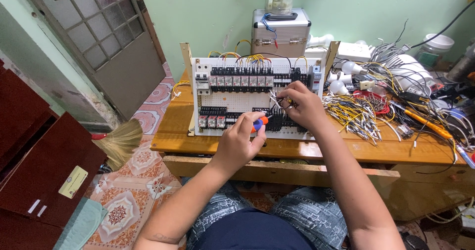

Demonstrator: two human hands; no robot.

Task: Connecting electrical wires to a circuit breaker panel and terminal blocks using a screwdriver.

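gripping a screwdriver (259, 124) tight in left hand (241, 140), right hand (300, 103) pinches wires (278, 100) at panel (232, 101).

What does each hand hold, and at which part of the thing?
The left hand grips a small screwdriver with an orange and blue handle by that handle. The right hand pinches thin wires at the white wiring panel.

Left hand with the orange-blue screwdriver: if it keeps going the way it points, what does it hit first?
Most likely the lower row of black terminal blocks on the white wiring panel. The left hand aims its screwdriver up and right at them, near the right hand. Depth is unclear from above.
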